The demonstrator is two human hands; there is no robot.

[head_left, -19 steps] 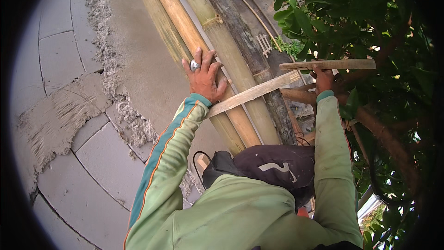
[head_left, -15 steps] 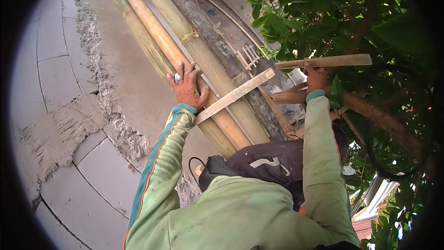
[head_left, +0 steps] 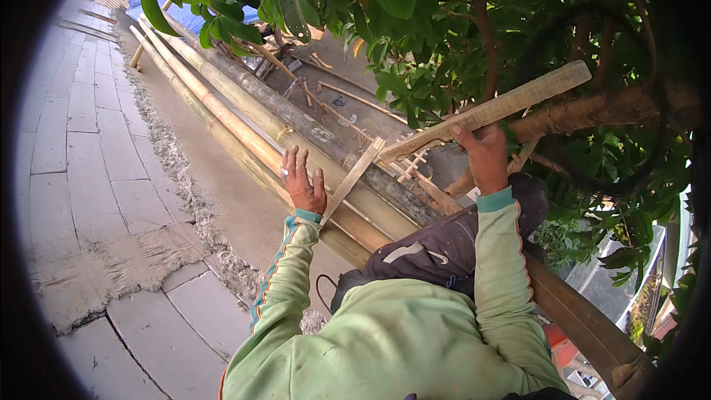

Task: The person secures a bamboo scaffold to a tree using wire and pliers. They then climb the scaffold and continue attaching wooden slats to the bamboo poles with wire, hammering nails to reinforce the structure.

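Note:
My left hand (head_left: 305, 184) lies on the bamboo poles (head_left: 241, 141) with its fingers apart; a ring shows on one finger. Beside its thumb, a short wooden strip (head_left: 354, 179) crosses the poles at a slant, its near end close to my wrist. My right hand (head_left: 485, 159) is closed around a longer piece of wood (head_left: 511, 102), holding it near the middle. The left end of that wood is right by the strip's far tip; whether they touch I cannot tell.
Left of the poles runs a rough mortar edge (head_left: 181, 181) beside grey slabs (head_left: 92, 155). Leafy branches (head_left: 444, 37) hang ahead and to the right, with a thick brown limb (head_left: 600, 115). Scrap sticks (head_left: 348, 100) lie on lower ground beyond the poles. A large bamboo pole (head_left: 585, 318) slants at lower right.
My right hand has brought its piece of wood leftward and tilted it, its left end now by the strip's tip. The strip stands steeper in view. The view has swung to show more ahead.

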